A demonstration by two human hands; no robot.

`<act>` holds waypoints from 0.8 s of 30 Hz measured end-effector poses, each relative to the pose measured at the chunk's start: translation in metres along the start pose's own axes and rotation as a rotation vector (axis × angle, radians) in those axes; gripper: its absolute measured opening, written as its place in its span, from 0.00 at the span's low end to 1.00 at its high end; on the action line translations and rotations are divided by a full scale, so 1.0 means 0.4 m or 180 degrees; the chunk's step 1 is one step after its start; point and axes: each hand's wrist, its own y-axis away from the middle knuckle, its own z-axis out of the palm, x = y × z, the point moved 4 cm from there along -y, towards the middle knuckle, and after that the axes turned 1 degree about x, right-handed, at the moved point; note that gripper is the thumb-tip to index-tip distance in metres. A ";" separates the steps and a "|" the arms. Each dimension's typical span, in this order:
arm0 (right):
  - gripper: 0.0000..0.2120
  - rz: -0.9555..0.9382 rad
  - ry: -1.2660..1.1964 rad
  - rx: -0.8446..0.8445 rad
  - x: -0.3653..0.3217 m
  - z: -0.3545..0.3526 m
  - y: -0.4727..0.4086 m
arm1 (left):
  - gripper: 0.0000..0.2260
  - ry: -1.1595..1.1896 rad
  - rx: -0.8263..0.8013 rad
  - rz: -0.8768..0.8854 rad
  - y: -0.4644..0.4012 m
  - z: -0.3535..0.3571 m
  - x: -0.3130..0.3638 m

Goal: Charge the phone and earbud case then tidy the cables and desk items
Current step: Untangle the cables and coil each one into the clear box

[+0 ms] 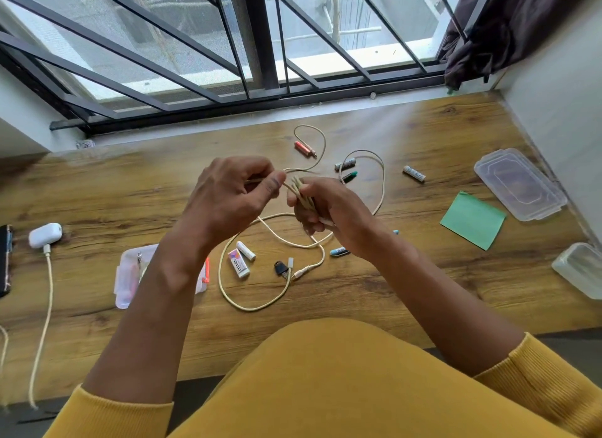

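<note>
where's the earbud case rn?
Head view, far left of the wooden desk: the white earbud case lies with a cream charging cable plugged into its near end, just right of the dark phone at the frame's edge.

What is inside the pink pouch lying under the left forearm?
Through the pink pouch a small metal piece shows; the left forearm covers the rest.

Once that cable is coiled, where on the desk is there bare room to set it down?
Bare wood lies between the earbud case and the left hand, and along the window side left of the red battery. Another patch sits near the front edge, right of the cable loop, below the green notepad. The middle is crowded with batteries and cable under the right hand.
</note>
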 end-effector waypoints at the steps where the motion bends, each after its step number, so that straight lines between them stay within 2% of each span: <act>1: 0.15 0.0054 -0.0037 -0.0189 -0.001 0.004 0.003 | 0.11 0.0058 0.0012 -0.0016 -0.001 0.003 -0.009; 4: 0.15 0.0257 -0.0274 -0.0579 -0.006 0.014 0.011 | 0.10 0.0263 0.0078 -0.0060 -0.001 0.019 -0.032; 8: 0.09 0.0273 -0.0473 -0.0820 -0.021 0.024 0.018 | 0.12 0.0564 0.0192 -0.0101 0.009 0.053 -0.041; 11: 0.08 0.0295 -0.0704 -0.1010 -0.036 0.029 0.024 | 0.07 0.0984 0.0374 -0.0176 0.019 0.079 -0.040; 13: 0.10 0.0296 -0.0846 -0.1163 -0.043 0.031 0.027 | 0.10 0.1238 0.0394 -0.0232 0.021 0.092 -0.038; 16: 0.13 0.0287 -0.1078 -0.1300 -0.045 0.030 0.025 | 0.17 0.1192 0.0318 -0.0025 0.021 0.108 -0.023; 20: 0.14 0.0215 -0.1138 -0.1254 -0.035 0.025 0.018 | 0.22 0.1010 0.0590 -0.0001 0.017 0.099 -0.022; 24: 0.16 0.0002 -0.0856 -0.0768 -0.025 0.010 0.006 | 0.20 0.1095 0.0778 -0.0190 0.016 0.096 -0.032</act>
